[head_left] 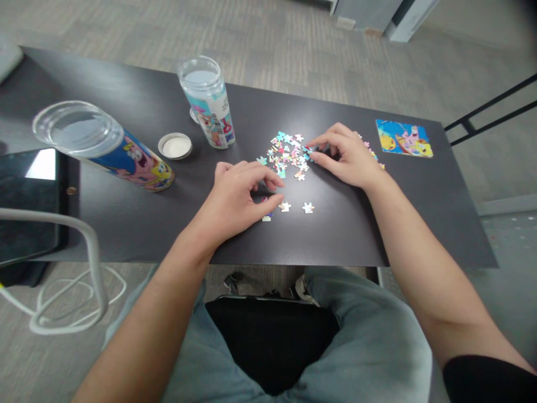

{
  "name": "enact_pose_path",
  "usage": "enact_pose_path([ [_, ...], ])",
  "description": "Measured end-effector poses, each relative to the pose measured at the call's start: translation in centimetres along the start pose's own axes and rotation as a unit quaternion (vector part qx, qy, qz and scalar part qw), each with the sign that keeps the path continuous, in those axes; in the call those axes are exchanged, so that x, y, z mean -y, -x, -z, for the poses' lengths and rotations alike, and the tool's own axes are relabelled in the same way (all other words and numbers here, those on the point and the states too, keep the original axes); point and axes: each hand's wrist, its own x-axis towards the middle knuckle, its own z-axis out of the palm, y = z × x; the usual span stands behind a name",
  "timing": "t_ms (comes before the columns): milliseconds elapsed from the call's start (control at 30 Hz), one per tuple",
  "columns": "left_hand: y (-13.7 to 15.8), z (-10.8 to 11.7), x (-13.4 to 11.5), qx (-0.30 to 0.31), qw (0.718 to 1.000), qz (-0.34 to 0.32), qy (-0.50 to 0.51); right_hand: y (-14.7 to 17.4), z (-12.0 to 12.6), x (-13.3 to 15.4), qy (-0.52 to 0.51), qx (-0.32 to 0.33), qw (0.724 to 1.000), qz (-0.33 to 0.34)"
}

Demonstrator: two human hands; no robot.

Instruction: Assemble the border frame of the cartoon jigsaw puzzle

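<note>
A loose heap of small jigsaw puzzle pieces (pixel 282 155) lies on the dark table. At the heap's right edge, my right hand (pixel 346 154) has its thumb and forefinger closed around a blue puzzle piece (pixel 308 153). More pieces (pixel 371 150) show partly behind that hand. My left hand (pixel 241 193) hovers low at the near left of the heap, thumb and fingers apart, holding nothing. Under its thumb are a few pieces (pixel 267 216), partly covered. Beside them lies a pale piece (pixel 285 207), and farther right is another single piece (pixel 308 207).
A cartoon picture card (pixel 404 138) lies at the table's right. Two clear-topped cartoon tubes (pixel 212 112) (pixel 138 159) stand on the left, with a round lid (pixel 175 146) between them. A dark tablet-like device (pixel 29 201) and a white cable (pixel 94 268) are at far left.
</note>
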Motion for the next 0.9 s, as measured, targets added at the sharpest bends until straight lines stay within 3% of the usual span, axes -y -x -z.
enact_pose_path([
  [200, -0.1, -0.1, 0.3, 0.019, 1.000, -0.006, -0.022, -2.0, -0.5, 1.3, 0.003, 0.008, 1.000, -0.031],
  [400, -0.1, -0.9, -0.4, 0.024, 0.999, -0.020, -0.032, -6.2, -1.8, 3.1, 0.027, 0.082, 0.995, -0.042],
  [500, 0.0, -0.5, -0.3, -0.006, 0.999, -0.005, -0.035, -6.1, -1.6, 2.6, 0.039, 0.071, 0.996, -0.039],
  [700, 0.1, 1.0, 0.9, -0.052, 0.998, 0.034, -0.034, -4.3, 0.4, -0.7, 0.059, -0.035, 0.996, -0.053],
  [900, 0.0, 1.2, 1.8, -0.050, 0.997, 0.033, -0.048, -3.9, -0.7, 1.1, 0.072, 0.025, 0.996, -0.043],
])
